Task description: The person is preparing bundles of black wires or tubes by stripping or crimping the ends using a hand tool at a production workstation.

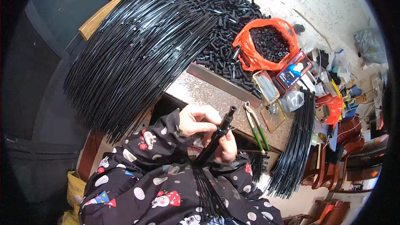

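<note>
In front of my chest, a black stepped plastic tube is held tilted, its narrow end up and to the right. Long thin black rods, which look like umbrella ribs, trail down from its lower end over my patterned smock. My left hand is closed, thumb and fingers pinching close to the tube's upper part; anything small between them is hidden. Wrapped around the tube from the right is my right hand, its fingers partly behind the tube. A thin light wire end shows near my right fingertips.
A large bundle of black rods covers the table's left. Behind a metal bar lie heaped black tubes. An orange-red bag holds black notched parts. Green-handled pliers, a box of wires and another rod bundle are at right.
</note>
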Demonstrator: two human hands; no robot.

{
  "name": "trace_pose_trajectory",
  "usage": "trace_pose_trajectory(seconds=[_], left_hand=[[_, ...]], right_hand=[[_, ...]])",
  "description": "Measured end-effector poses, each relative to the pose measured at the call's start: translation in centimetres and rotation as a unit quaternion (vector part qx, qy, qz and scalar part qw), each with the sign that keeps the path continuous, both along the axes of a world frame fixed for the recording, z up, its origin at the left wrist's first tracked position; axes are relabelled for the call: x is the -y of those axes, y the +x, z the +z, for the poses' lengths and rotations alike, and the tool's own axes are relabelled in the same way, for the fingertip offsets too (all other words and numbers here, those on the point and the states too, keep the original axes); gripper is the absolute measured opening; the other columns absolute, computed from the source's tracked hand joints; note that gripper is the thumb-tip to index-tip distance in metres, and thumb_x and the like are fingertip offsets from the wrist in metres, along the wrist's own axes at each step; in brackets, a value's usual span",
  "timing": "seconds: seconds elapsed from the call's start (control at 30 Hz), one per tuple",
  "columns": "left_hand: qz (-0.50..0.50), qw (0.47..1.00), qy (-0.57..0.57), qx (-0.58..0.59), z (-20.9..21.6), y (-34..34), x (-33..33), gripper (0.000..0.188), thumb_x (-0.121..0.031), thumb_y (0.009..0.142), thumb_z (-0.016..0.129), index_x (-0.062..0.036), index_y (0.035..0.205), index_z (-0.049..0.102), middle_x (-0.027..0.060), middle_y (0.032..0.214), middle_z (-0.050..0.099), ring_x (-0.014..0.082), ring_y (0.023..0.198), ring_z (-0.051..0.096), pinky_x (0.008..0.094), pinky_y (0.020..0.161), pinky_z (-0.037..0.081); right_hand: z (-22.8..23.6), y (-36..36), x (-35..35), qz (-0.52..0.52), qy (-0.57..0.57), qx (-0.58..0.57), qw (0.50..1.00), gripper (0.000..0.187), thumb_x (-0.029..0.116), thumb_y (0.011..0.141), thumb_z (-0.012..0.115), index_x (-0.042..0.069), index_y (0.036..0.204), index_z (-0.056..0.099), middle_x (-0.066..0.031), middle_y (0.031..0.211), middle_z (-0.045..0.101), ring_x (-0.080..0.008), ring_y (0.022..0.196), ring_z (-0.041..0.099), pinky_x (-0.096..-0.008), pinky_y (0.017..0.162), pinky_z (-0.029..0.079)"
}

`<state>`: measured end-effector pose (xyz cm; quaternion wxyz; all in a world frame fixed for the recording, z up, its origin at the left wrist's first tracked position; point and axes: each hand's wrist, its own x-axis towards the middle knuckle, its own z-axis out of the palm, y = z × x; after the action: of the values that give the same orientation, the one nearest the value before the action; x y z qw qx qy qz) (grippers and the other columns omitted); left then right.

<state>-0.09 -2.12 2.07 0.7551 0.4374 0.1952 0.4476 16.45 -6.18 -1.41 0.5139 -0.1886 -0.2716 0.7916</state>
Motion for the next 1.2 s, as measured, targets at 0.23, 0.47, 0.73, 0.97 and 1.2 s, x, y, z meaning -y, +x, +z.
trace_pose_trajectory(seconds=[0.23,0.47,0.73,0.97,1.2], left_hand=[[-0.083,0.953,0.255,0.141,1.0,1.5,-0.6,0.018,0.007,0.059,0.07,-0.0035,0.07,0.06,0.0099,0.073,0.058,0.022,0.073,0.055,0.0473,0.1,0.024],[0.054,0.997,0.058,0.025,-0.9,2.4,-0.7,0.07,-0.012,0.069,0.067,-0.001,0.127,0.031,0.0119,0.119,0.047,0.0237,0.109,0.045,0.0406,0.095,0.03],[0.111,0.949,0.186,-0.231,3.7,2.4,0.4,0.043,-0.009,0.067,0.072,-0.0001,0.104,0.051,0.006,0.09,0.06,0.0117,0.078,0.058,0.0253,0.072,0.046],[-0.012,0.991,0.099,-0.089,3.0,0.3,-0.5,0.033,0.006,0.058,0.072,0.0009,0.088,0.059,0.0068,0.078,0.061,0.0156,0.079,0.059,0.0278,0.066,0.047],[-0.115,0.973,0.183,-0.083,0.7,-0.1,-1.9,0.04,-0.007,0.059,0.077,0.0015,0.093,0.058,0.0099,0.081,0.059,0.0214,0.077,0.058,0.0316,0.069,0.044]], right_hand=[[0.9,1.7,0.5,0.204,0.119,0.091,0.967,0.023,0.021,0.076,0.064,0.0,0.086,0.058,-0.0062,0.081,0.06,-0.0161,0.076,0.057,-0.0289,0.072,0.044],[1.2,0.8,0.1,-0.07,0.06,0.006,0.996,0.014,0.008,0.084,0.05,0.001,0.095,0.054,-0.007,0.085,0.058,-0.0135,0.079,0.055,-0.0246,0.07,0.044],[1.5,-1.0,0.4,-0.302,0.197,0.269,0.893,0.026,-0.008,0.076,0.055,-0.004,0.102,0.051,-0.0053,0.091,0.056,-0.0109,0.084,0.051,-0.0228,0.074,0.041],[4.1,1.2,-0.1,-0.048,0.089,0.213,0.972,0.019,-0.009,0.068,0.064,-0.001,0.085,0.059,-0.0068,0.085,0.061,-0.0113,0.078,0.056,-0.0246,0.072,0.046],[3.2,1.0,-1.0,-0.006,0.108,0.197,0.974,0.021,-0.01,0.065,0.066,0.002,0.076,0.053,-0.0016,0.076,0.057,-0.0088,0.071,0.054,-0.0234,0.064,0.045]])
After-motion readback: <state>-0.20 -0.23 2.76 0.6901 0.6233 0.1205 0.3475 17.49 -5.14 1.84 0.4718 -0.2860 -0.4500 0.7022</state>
